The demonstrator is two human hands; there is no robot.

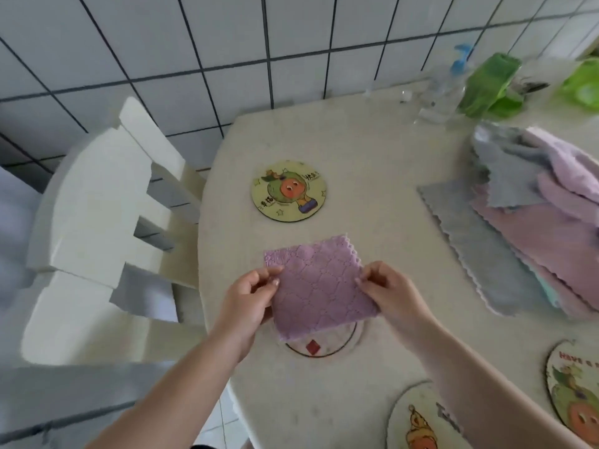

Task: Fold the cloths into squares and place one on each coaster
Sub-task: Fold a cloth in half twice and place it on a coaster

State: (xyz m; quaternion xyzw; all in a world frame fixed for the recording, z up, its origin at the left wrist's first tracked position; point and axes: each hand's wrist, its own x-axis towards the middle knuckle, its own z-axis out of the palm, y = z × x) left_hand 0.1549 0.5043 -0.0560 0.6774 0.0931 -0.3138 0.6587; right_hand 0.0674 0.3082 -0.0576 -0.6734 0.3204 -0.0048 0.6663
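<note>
Head camera looks down on a pale worktop (372,150), with a white chair (97,215) standing well to the left of the hands beside a tiled wall (194,43). Left hand (249,299) pinches the left edge of a folded purple cloth (321,286), thumb on top and fingers curled beneath. Just ahead of the hands, a round coaster with a cartoon print (289,190) lies bare on the worktop. The purple cloth is a rough square, held between both hands and hanging over a second coaster (321,346), whose near rim and a small red mark show below the cloth's lower edge; whether the cloth touches it cannot be told. Right hand (392,296) pinches the cloth's right edge in the same way. Below the right forearm, a third coaster (418,419) sits at the near edge of the worktop, and a fourth (573,393) lies further right. Well to the right of the hands lies a loose pile of grey and pink cloths (534,228). Beyond the pile stand a clear bottle (444,89) and green bags (492,85), both blurred.
</note>
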